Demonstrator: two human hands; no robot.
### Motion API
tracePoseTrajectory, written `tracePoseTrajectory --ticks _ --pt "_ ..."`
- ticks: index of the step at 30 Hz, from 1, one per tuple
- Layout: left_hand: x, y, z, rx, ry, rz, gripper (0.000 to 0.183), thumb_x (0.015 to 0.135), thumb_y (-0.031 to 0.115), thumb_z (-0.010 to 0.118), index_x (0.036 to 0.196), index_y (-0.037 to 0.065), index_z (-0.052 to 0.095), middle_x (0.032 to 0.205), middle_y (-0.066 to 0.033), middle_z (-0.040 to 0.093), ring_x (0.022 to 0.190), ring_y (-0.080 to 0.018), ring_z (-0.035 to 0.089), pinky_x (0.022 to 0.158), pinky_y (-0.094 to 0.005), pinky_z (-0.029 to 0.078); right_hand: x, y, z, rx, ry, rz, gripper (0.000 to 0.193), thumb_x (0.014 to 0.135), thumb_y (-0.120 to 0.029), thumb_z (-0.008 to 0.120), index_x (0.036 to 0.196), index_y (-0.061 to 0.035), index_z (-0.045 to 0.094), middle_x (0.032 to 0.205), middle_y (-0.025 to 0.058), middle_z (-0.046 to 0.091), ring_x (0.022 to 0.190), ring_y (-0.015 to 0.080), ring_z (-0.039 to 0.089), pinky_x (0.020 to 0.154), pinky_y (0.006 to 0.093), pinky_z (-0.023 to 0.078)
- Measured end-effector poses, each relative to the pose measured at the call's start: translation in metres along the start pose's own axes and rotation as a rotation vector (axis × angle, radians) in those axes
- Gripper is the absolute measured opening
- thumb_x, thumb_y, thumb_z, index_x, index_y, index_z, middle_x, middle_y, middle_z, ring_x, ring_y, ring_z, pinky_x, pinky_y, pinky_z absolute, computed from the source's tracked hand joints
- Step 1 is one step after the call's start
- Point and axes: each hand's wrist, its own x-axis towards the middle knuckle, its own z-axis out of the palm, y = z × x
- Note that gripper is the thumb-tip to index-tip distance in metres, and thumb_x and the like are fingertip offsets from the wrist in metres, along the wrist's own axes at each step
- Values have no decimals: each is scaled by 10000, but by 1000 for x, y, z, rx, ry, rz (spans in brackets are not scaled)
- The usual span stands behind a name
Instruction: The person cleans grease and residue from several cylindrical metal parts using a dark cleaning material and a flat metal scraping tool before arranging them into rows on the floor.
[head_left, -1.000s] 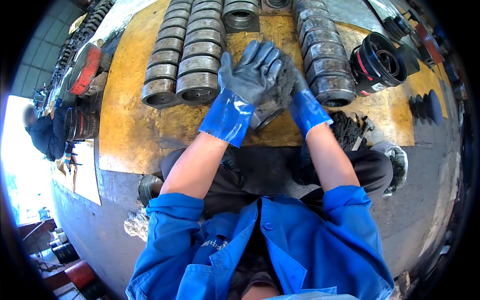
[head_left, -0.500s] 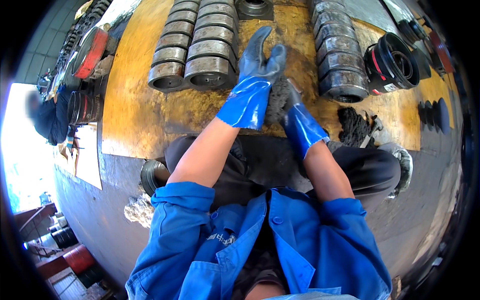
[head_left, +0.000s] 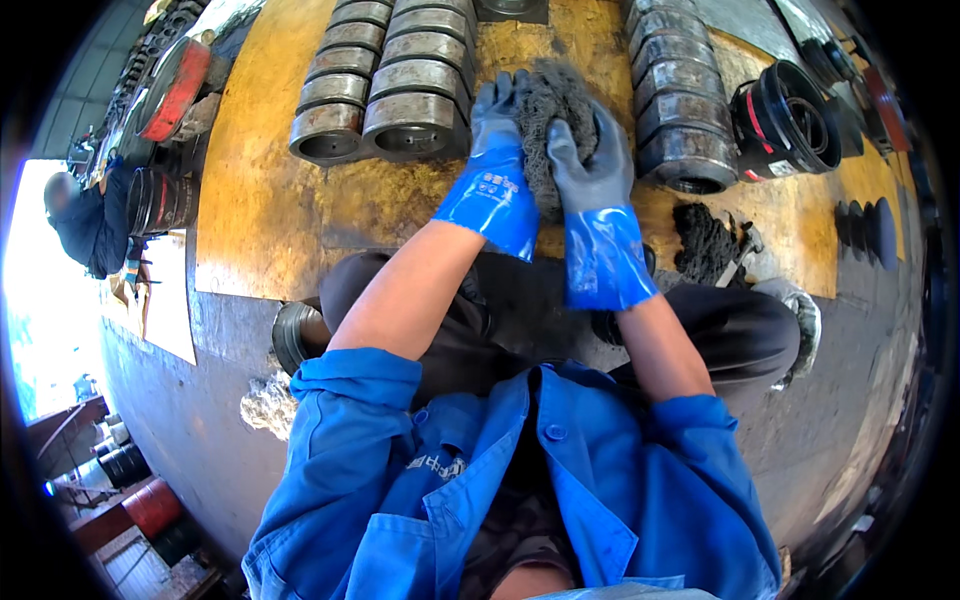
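Note:
A dark grey wad of fibrous yarn waste (head_left: 545,125) is between my two gloved hands, over the near part of the stained yellow board. My right hand (head_left: 600,165), in a grey glove with a blue cuff, is closed on its right side, the thumb lying across the front. My left hand (head_left: 496,112), gloved alike, presses against the wad's left side; its fingertips show beside it and its thumb is hidden. Left of my hands stand two rows of worn metal rings (head_left: 415,135); a third row of metal rings (head_left: 686,155) lies to the right.
A black bucket-like container (head_left: 785,122) stands at the right. Closer to my knee are a black fibrous heap (head_left: 703,245) and a hammer (head_left: 742,262). A red-banded ring (head_left: 178,92) stands far left, near another person (head_left: 95,225) in dark clothes. The yellow board (head_left: 255,215) lies before my legs.
My right hand has come up from beside the left wrist, bringing the wad up between both hands. My left hand has moved slightly down and left, from spread fingers to pressing the wad.

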Motion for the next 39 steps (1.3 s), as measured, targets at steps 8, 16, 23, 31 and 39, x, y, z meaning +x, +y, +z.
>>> tracePoseTrajectory --ticks 8,16,23,31,39 --pt "-26 52 -45 -79 -546 133 334 934 201 455 1233 120 580 1253 -116 582 1222 -276 500 1034 -406 382 45 35 -12 -307 7 3 505 759 -408 739 1185 -160 631 1126 125 651 999 286 636 860 392 509" --pt "-16 -10 -24 -508 -149 -272 442 823 173 584 1260 103 578 993 -107 694 905 -272 669 834 -347 510 10 86 -31 -554 -176 -6 570 778 -357 673 1288 -147 529 1195 142 582 1108 327 568 910 466 480" --pt "-23 -12 26 -1201 20 -329 454 833 192 655 1227 -20 576 912 -137 678 822 -167 639 765 -271 506 -43 143 27 -773 -235 -147 593 738 -418 624 1270 -170 536 1395 80 424 1309 304 363 994 506 349" --pt "-32 30 52 -874 102 -284 329 918 125 531 1200 -36 585 1019 -189 671 917 -217 643 809 -312 512 58 187 -21 -468 -451 618 421 883 -333 600 1252 -132 573 1262 112 598 1174 291 550 978 447 437" --pt "1 90 141 -927 226 -435 278 926 127 469 1095 -41 611 1019 -225 654 920 -350 642 838 -389 506 40 321 -13 467 -576 707 417 856 -311 581 1238 -148 542 1270 182 524 1158 340 498 952 427 409"
